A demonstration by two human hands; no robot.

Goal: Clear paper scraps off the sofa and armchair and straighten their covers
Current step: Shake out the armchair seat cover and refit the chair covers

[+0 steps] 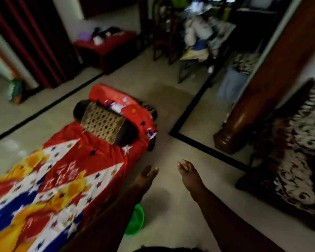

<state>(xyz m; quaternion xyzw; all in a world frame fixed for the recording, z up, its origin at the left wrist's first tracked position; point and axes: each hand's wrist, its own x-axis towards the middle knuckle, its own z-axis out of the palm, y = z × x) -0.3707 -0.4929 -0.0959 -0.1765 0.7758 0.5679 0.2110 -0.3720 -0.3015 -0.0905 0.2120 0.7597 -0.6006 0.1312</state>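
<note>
Hands: your left hand (pixel 149 172) and right hand (pixel 186 169) both reach out relaxed, holding nothing.
Cover (pixel 65 179): soft, light cloth; pinch its hem beside the cane armrest (pixel 102 122).

Both arms reach forward, left hand (pixel 148 173) and right hand (pixel 187 172) empty, fingers relaxed.

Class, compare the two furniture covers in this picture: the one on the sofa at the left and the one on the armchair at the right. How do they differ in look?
The sofa cover is bright red, white, blue and yellow with stars; the armchair cover is dark brown with cream swirls. The sofa cover leaves a woven cane armrest bare; no bare frame shows on the armchair. Both are patterned cloths draped over seats, and neither hand touches them.
</note>
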